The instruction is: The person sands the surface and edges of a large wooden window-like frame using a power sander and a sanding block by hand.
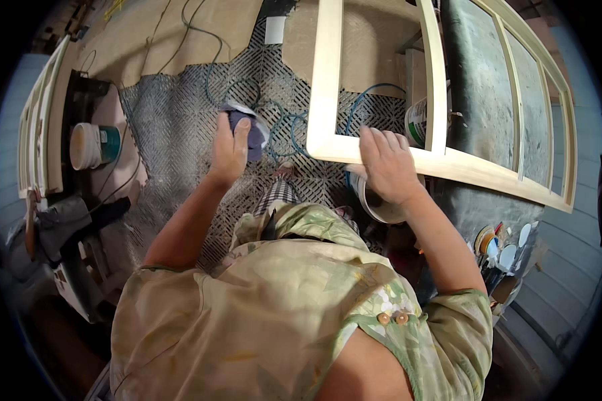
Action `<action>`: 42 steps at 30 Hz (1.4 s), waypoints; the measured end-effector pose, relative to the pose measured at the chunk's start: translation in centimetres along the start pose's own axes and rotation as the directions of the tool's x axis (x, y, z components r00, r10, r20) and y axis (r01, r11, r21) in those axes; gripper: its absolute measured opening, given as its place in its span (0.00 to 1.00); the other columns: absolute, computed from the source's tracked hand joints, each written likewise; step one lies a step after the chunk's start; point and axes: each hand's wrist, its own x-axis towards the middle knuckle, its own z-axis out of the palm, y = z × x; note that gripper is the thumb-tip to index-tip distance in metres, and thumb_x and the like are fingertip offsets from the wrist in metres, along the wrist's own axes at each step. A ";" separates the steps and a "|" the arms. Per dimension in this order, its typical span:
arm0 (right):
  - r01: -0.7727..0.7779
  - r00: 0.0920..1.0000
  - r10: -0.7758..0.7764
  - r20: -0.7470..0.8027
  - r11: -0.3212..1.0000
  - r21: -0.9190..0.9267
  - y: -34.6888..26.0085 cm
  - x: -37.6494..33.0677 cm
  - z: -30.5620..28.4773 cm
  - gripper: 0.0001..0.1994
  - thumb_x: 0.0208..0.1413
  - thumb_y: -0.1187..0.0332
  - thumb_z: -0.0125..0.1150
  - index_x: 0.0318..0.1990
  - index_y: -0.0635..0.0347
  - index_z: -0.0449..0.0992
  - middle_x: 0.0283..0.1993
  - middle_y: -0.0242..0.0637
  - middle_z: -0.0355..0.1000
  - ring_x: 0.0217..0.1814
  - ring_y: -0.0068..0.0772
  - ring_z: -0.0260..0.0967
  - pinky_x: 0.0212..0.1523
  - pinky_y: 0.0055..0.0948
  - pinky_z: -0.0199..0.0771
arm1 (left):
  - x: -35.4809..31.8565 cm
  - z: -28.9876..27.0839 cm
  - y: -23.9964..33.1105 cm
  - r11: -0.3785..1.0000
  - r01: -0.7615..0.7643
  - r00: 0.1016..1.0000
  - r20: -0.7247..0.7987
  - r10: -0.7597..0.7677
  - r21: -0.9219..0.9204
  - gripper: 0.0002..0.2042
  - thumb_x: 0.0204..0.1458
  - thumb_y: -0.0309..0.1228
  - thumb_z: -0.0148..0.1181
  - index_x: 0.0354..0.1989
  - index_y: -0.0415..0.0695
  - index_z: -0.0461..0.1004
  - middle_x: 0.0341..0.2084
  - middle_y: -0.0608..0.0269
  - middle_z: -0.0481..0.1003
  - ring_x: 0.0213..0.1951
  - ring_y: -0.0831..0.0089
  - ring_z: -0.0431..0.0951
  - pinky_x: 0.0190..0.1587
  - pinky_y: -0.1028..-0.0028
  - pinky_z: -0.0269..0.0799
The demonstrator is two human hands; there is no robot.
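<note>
My left hand (231, 148) is raised over the floor, its fingers closed round a folded piece of purple-grey sandpaper (255, 136) with a whitish side. A pale, bare wooden frame (471, 168) with several crossbars spans the right side, its near corner jutting out past the dark worktable. Close to that corner, my right hand (388, 164) grips the frame's near rail, its fingers curled over the top. A gap separates the sandpaper from the wood.
The dark worktable (481, 87) stands at the right, with tape rolls and small tools (502, 247) near its edge. Blue hose (291, 130) coils over the patterned floor mat (174, 120). Buckets (95, 146) sit left and below the frame; more frames (41, 120) lean far left.
</note>
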 end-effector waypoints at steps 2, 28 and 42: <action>-0.072 0.995 0.072 0.068 0.997 -0.007 -3.1 3.1 1.1 0.34 0.49 0.41 0.54 0.46 0.69 0.66 0.41 0.44 0.67 0.39 0.43 0.63 0.41 0.38 0.62 | 0.1 1.1 -1.4 0.989 -0.010 0.999 0.030 0.014 -0.149 0.20 0.60 0.41 0.47 0.50 0.36 0.61 0.37 0.47 0.71 0.38 0.58 0.73 0.45 0.64 0.67; 0.027 0.946 -0.068 0.316 0.991 0.133 8.6 -3.6 -3.3 0.26 0.42 0.60 0.67 0.48 0.60 0.66 0.38 0.46 0.72 0.41 0.50 0.72 0.39 0.42 0.72 | -6.0 21.6 6.5 0.791 -0.245 0.723 -0.439 0.534 0.560 0.29 0.58 0.45 0.39 0.62 0.35 0.58 0.64 0.50 0.55 0.69 0.56 0.45 0.68 0.55 0.32; -0.074 0.978 0.071 0.195 0.997 0.011 20.6 -15.9 -6.5 0.32 0.48 0.46 0.62 0.53 0.61 0.67 0.47 0.48 0.70 0.50 0.52 0.67 0.51 0.42 0.65 | -5.7 16.6 6.5 0.399 -0.267 0.719 -0.094 0.689 0.877 0.28 0.50 0.53 0.51 0.53 0.46 0.70 0.53 0.62 0.70 0.58 0.63 0.66 0.63 0.57 0.51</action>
